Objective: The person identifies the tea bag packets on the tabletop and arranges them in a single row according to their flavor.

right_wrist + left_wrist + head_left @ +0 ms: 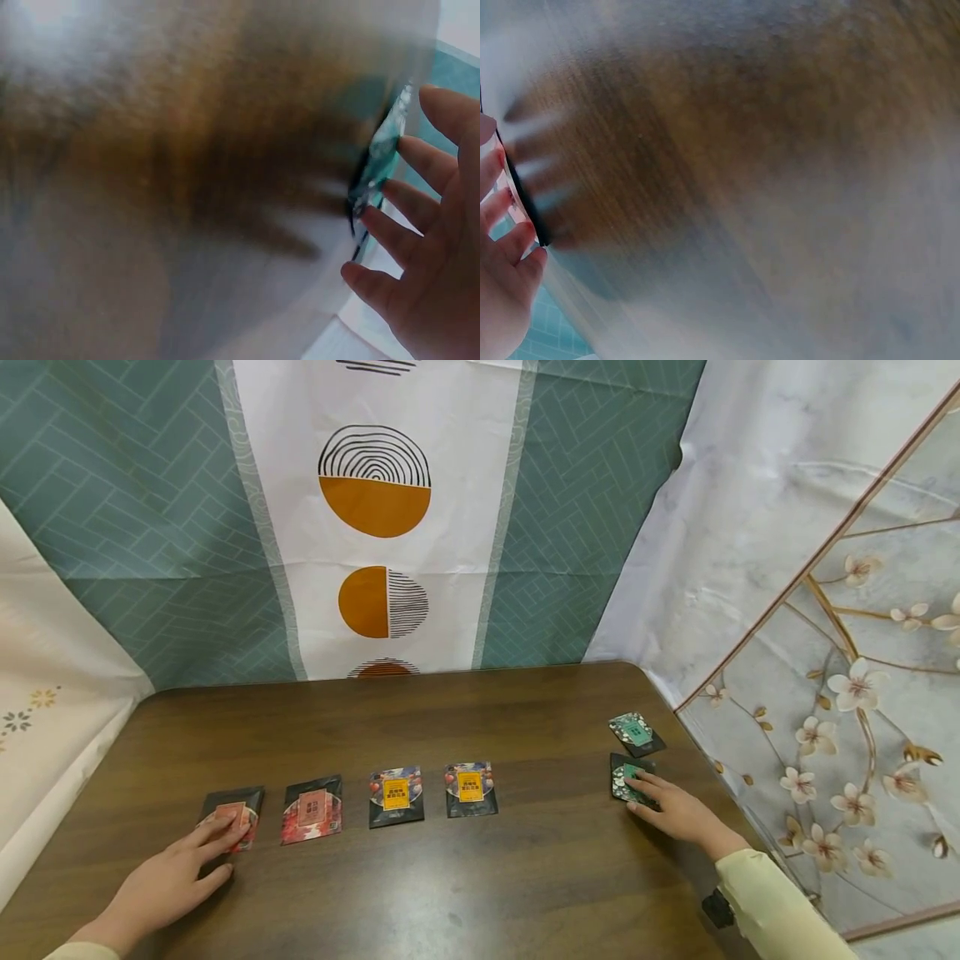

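My left hand (168, 881) rests its straight fingers on a black-and-red packet (251, 797) at the far left of the row in the head view. At the right, my right hand (678, 812) lies with extended fingers over a black packet with a green label (622, 768). In the right wrist view its fingertips are right at the packet (379, 161). A second green-labelled packet (637, 733) lies just behind that one. Beside the left hand's packet lies another red packet (312, 810). Two yellow-labelled packets, a left one (396, 796) and a right one (471, 788), lie in the middle.
The brown wooden table (465, 893) carries all the packets. A green-and-white patterned cloth (405, 543) hangs behind its far edge, and a floral cloth (847, 760) hangs along the right side. Cream cloth (52, 693) borders the left.
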The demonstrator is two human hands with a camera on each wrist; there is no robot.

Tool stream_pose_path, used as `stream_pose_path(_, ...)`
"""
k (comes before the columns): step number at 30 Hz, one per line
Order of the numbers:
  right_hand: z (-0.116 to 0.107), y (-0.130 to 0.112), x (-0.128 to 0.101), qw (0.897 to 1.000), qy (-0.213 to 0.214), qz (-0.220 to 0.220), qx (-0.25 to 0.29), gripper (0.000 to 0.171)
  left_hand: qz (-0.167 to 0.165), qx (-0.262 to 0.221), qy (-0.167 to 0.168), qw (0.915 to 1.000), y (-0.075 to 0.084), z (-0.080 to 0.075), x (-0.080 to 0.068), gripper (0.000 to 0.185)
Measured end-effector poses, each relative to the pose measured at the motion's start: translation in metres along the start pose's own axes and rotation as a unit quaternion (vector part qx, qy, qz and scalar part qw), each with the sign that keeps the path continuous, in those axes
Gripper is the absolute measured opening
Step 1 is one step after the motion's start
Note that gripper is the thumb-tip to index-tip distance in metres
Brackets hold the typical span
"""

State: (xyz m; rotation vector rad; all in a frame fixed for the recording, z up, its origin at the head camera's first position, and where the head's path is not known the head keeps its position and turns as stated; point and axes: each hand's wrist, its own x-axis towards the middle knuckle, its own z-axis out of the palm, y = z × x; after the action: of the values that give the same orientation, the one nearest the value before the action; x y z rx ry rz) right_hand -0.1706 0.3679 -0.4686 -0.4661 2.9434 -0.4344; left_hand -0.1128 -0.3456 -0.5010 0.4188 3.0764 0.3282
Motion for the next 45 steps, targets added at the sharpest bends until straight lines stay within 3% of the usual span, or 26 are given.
stream_pose_path(8, 0.003, -0.007, 0.007, 0.999, -0.008, -0.018, -0.032, 0.056, -0.004, -0.004, -0.006, 1.0000, -0.005, 0.003, -0.002, 0.058)
stream_pose_path(27, 0.021, -0.066, 0.040, 0.994, -0.032, -0.094, -0.055, 0.054, -0.007, -0.003, -0.011, 0.9999, -0.006, 0.004, 0.001, 0.058)
stream_pose_path(45, 0.037, -0.107, 0.056, 0.989, -0.034, -0.127, -0.069, 0.050, -0.006, 0.000, -0.013, 0.9999, -0.003, 0.002, 0.000, 0.057)
